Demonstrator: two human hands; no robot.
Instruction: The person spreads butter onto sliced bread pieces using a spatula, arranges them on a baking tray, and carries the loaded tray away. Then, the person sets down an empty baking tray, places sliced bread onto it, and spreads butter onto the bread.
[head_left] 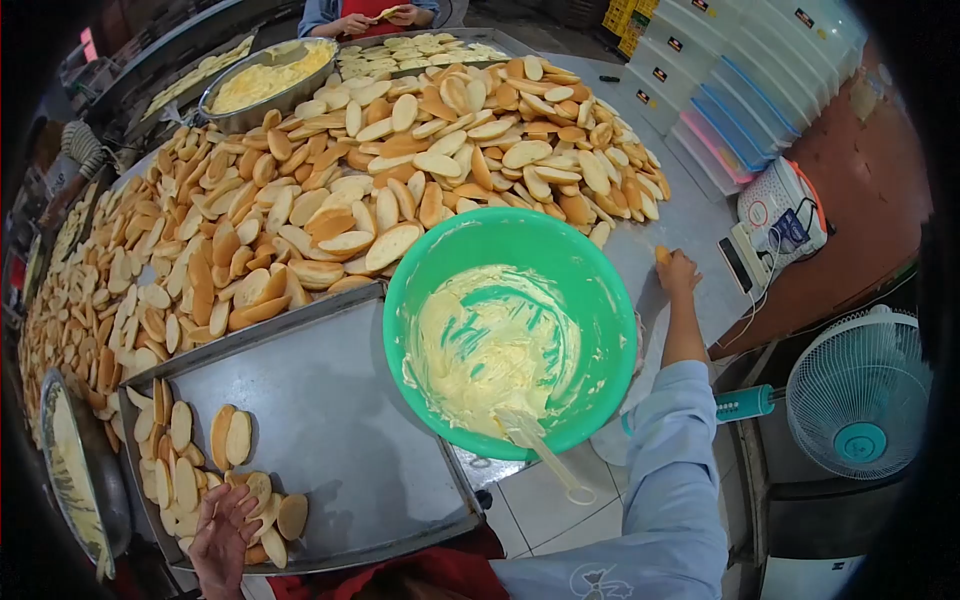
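My left hand [222, 540] is over the near left corner of a metal tray [340, 400], fingers spread and palm turned up. Beside and partly under it lie several halved bread rolls [238, 438]. On the right, my right hand [678, 272] reaches over the grey tabletop, its fingers closed round a small brown piece of bread [662, 256]. Between my arms sits a green basin [620, 330] with pale yellow cream [480, 350] smeared inside. A whitish spatula [545, 455] leans over the basin's near rim.
A big heap of halved rolls [330, 190] covers the table. Metal bowls of cream stand at the far side [275, 85] and near left [75, 470]. Another person [370, 15] works across the table. Right are plastic boxes [740, 90] and a fan [858, 390].
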